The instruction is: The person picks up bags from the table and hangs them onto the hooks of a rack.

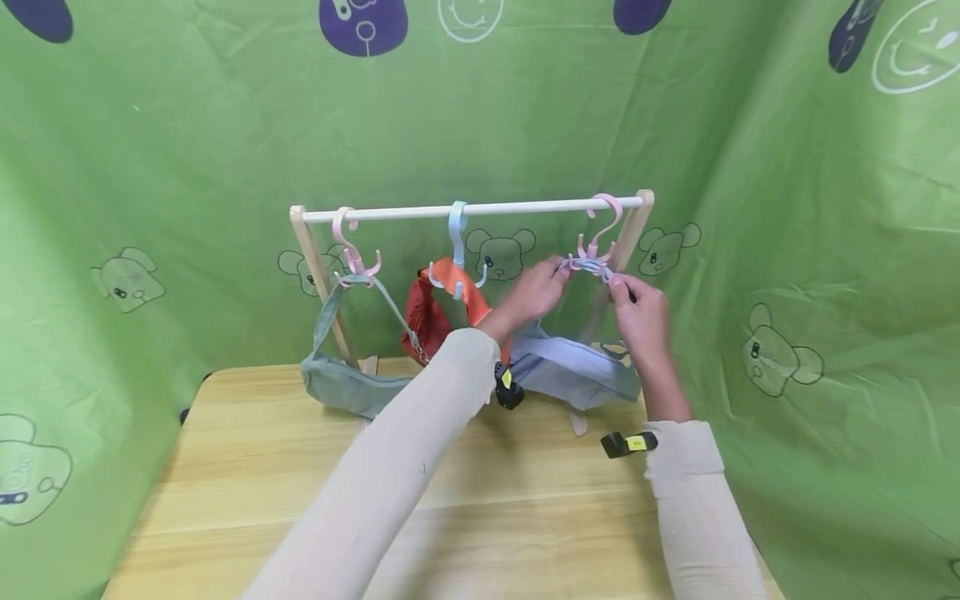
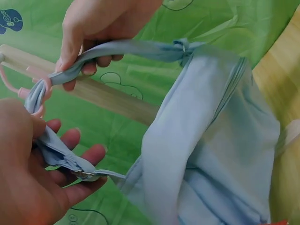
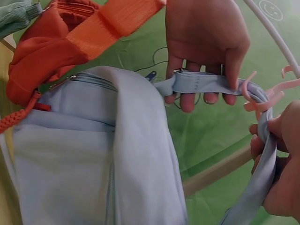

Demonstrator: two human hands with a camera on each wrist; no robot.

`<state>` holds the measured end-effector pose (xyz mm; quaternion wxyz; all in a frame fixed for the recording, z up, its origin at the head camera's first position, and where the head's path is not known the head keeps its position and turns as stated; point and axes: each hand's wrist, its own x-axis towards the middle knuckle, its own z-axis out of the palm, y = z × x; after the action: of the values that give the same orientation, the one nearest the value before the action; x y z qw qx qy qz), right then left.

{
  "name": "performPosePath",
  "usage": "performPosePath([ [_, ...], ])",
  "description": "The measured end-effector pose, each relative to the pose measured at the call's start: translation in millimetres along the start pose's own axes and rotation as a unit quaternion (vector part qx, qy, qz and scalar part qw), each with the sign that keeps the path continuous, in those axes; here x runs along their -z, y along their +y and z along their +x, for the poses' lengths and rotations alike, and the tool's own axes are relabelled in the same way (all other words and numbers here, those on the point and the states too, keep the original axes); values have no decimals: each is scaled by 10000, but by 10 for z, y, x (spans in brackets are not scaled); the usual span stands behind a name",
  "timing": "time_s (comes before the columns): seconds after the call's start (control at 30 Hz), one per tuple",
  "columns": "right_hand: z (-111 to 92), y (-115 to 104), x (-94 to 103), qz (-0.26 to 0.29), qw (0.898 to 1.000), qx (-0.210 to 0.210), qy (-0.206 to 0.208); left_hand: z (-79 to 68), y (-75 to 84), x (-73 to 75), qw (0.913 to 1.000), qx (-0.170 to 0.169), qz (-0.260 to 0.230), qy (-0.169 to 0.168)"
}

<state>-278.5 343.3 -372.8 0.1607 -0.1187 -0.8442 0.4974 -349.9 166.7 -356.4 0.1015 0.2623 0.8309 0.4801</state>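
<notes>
A light blue bag [image 1: 573,371] hangs at the right of the rack, its strap [image 3: 201,83] looped over a prong of the right pink hook [image 1: 596,254]. On the left side of that hook, my left hand [image 1: 540,287] holds the strap between thumb and fingers, close to a metal buckle [image 2: 84,175]. My right hand [image 1: 643,317] pinches the strap's other side, just right of the hook. Both wrist views show the strap running through the pink prongs, with one hand on each side. The bag's body droops below, partly behind my left arm in the head view.
A white rail [image 1: 525,207] on wooden posts also bears a left pink hook [image 1: 356,258] with a grey-green bag [image 1: 348,387], and a blue hook [image 1: 457,229] with an orange-red bag [image 3: 47,51]. Below is a wooden table [image 1: 247,467]; green patterned cloth [image 1: 225,125] surrounds it.
</notes>
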Motion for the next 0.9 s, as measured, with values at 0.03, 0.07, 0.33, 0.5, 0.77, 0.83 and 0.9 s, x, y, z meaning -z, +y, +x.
performPosePath([
  [0.03, -2, 12, -21, 2, 10000, 20, 9, -5, -9, -15, 10000, -7, 17, 81],
  [0.07, -8, 20, -42, 13, 10000, 44, 3, -10, -19, -30, 9999, -17, 45, 160],
  [0.33, -59, 125, -204, -149, 9992, 293, 239, -57, -122, -144, 9964, -95, -51, 846],
  [0.5, -93, 197, -283, -231, 9974, 456, 502, -114, -197, -216, 9919, -68, -225, 1248],
  [0.77, -166, 348, -356, 136, 9930, 719, 929, -204, -287, -324, 9854, 36, -222, 1689],
  [0.83, -178, 382, -372, 202, 9904, 827, 1090, -216, -306, -338, 9848, 85, -207, 1725],
  [0.9, -184, 410, -388, 260, 9881, 904, 1220, -231, -330, -351, 9847, 141, -254, 1717],
])
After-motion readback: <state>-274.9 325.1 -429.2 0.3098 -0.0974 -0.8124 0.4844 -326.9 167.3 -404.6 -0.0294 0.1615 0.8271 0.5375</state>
